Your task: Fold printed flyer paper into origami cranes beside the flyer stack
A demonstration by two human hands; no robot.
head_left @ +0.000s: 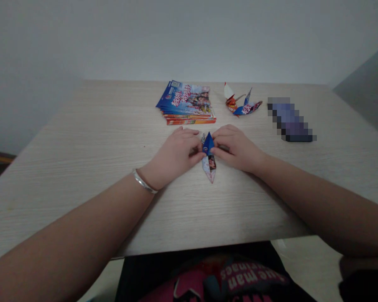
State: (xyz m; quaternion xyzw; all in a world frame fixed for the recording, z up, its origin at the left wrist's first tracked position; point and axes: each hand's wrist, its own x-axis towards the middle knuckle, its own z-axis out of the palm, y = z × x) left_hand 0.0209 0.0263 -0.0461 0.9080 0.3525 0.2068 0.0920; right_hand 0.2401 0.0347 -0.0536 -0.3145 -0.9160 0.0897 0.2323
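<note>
A small diamond-shaped piece of folded paper (209, 158), blue at its upper point and pale with a printed picture below, lies on the table between my hands. From the left, the thumb and fingers of my left hand (180, 151) close on its edge. My right hand (236, 147) grips the opposite edge, its thumb near the middle of the fold. Both sets of fingertips partly cover the paper's sides. A silver bangle (144, 181) circles my left wrist.
Beyond my hands, a stack of printed leaflets (185, 100) sits on the pale wooden table (91, 138). Several-coloured folded paper cranes (247, 108) rest to its right. Farther right lies a dark, pixelated flat object (291, 121). A wall (192, 42) rises behind the table.
</note>
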